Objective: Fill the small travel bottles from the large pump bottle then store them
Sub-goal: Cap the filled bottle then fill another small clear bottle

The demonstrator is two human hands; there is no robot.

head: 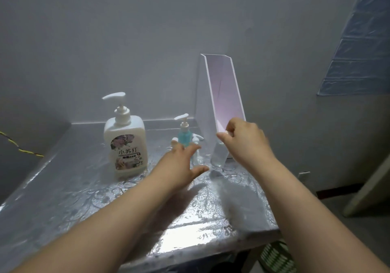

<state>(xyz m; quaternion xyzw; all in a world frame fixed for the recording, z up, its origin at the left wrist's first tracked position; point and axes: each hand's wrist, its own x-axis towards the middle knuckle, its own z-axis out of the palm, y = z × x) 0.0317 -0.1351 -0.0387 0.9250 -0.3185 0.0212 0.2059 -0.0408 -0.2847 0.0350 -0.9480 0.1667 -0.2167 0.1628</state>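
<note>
Head view: right hand (244, 140) grips the clear travel bottle (218, 156); left hand (181, 165) hovers, fingers spread.

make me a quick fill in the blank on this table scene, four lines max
1. The large pump bottle has a ____ body.
2. The small pump bottle to its right holds ____ liquid.
3. The right hand grips the clear bottle at its ____ end.
4. The left hand is open and holds ____.

Missing words: white; blue; top; nothing
</note>
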